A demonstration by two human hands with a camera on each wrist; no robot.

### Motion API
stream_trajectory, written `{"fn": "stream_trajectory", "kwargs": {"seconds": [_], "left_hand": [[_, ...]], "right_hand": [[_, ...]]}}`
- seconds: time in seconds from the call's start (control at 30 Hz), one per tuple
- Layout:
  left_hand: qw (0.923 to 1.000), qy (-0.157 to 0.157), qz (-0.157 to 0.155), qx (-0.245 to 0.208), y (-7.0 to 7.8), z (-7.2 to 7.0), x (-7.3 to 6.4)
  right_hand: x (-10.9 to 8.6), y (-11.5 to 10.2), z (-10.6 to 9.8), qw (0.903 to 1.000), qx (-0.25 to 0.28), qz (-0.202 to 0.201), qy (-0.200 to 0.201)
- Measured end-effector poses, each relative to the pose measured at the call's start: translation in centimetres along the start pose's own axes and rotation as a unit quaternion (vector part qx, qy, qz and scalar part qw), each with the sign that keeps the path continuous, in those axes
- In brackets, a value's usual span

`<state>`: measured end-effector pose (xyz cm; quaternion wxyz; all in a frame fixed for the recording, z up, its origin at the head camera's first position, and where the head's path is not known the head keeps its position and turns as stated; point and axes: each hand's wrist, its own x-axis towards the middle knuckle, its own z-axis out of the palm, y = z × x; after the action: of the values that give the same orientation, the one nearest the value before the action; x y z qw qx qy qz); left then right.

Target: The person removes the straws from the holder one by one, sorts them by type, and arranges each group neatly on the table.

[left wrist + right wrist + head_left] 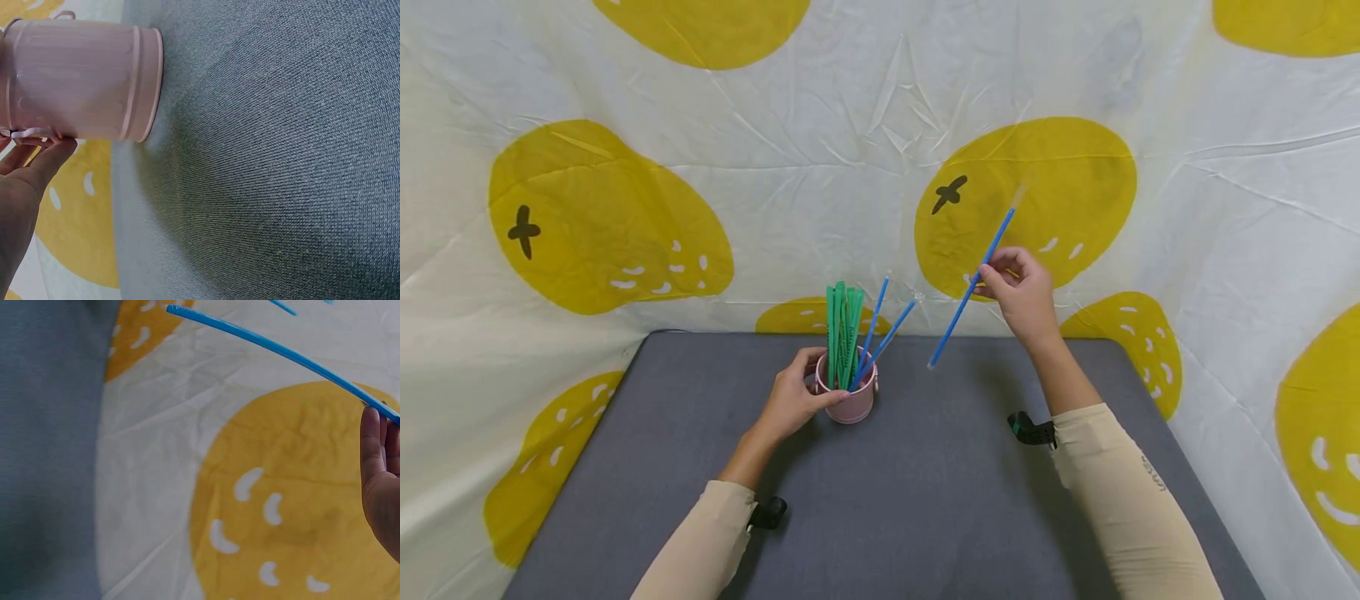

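Note:
My left hand holds a small pink bucket by its upper part, the thumb across the near side. The bucket stands upright on the table, and one side handle shows close to my fingers in the left wrist view. Inside it are a bunch of green wrapped sticks and two blue straws leaning right. Between thumb and fingertips, my right hand pinches a wrapped blue straw in the air, right of the bucket. That straw is tilted, its clear wrapper end sticking out at the top.
A dark grey table lies under both hands. Behind it hangs a white cloth with large yellow fruit prints. Black bands show at both wrists.

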<state>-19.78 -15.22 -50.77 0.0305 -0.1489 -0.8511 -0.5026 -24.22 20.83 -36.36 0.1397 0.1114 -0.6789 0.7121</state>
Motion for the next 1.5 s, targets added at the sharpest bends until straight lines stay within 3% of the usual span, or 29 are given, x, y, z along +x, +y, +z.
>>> {"fn": "stream_trajectory", "kwargs": {"seconds": [0.4,0.77,0.97,1.17,1.5], "left_hand": [[0.9999,-0.005,-0.010,-0.007,0.4,-0.2,-0.1],[0.9999,-0.009,-0.008,-0.006,0.2,-0.2,-0.2],[0.9999,-0.008,-0.006,-0.005,0.1,-0.1,-0.1],[0.9999,-0.007,-0.006,-0.003,0.2,-0.2,-0.1],[0.9999,-0.008,-0.012,0.002,0.3,-0.3,-0.1]], "right_hand": [[-2.6,4.6,0.6,0.9953,-0.053,0.079,-0.021],[-5.2,9.7,1.9,0.9826,-0.120,0.135,-0.044],[-6.6,11.9,2.9,0.9723,-0.160,0.163,-0.052],[-8.0,13.2,4.1,0.9511,-0.204,0.219,-0.076],[-9.3,14.7,5.5,0.9371,-0.178,0.290,-0.077]]}}
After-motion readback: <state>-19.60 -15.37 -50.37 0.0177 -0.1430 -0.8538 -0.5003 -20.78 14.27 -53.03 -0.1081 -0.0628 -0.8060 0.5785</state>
